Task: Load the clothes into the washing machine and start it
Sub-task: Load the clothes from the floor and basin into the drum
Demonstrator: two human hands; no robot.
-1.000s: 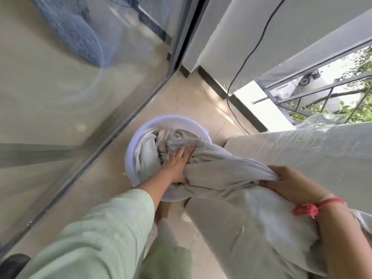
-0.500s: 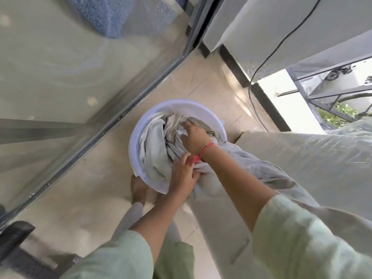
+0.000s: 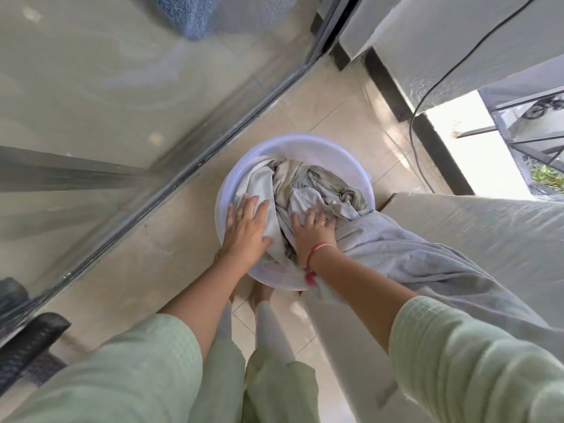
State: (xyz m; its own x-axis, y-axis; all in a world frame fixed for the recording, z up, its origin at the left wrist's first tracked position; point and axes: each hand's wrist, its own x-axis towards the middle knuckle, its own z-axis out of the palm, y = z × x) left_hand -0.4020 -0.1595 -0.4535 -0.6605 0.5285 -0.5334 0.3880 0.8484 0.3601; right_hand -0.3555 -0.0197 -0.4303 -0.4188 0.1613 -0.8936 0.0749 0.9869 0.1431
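Your left hand has moved up beside your right hand; both press the clothes, fingers spread wide. One basin; one sheet trails lower-right.

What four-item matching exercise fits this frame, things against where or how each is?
Things:
1. left hand
2. right hand
3. white basin
4. black cable

Place or state:
a. runs down the wall
b. stands on the tiled floor
c. has a red thread at its wrist
d. lies flat on the pale cloth, left side of the basin

Pairs: 1-d, 2-c, 3-b, 4-a
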